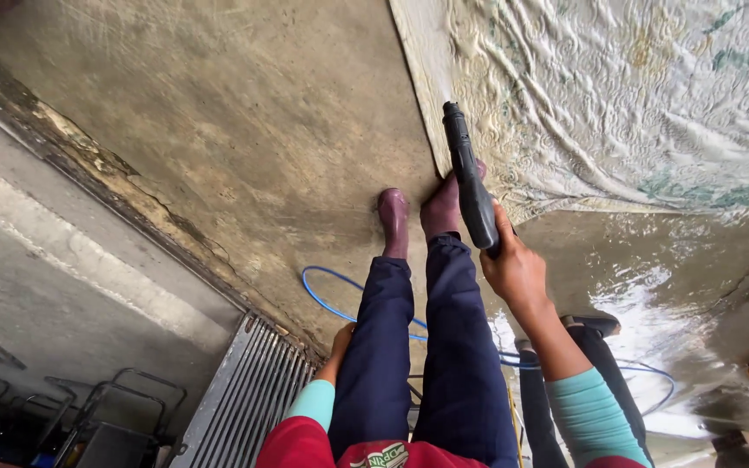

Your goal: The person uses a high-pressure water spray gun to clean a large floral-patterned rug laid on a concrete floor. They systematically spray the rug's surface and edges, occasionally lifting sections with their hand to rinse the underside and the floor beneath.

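The wet concrete floor [244,130] carried a pale quilted rug [617,95], a blue hose [327,303] looping behind the boots, and a metal drain grate [249,399].

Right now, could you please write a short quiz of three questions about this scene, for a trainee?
1. True or false: the right hand holds a black spray gun.
2. Where does the gun's nozzle point? A) at the pale quilted rug B) at the metal grate C) at the blue hose
3. Fill in: the person stands on wet concrete in dark red ____.

Key:
1. True.
2. A: the nozzle lies over the rug's edge.
3. Boots. The left hand hangs by the leg, mostly hidden.
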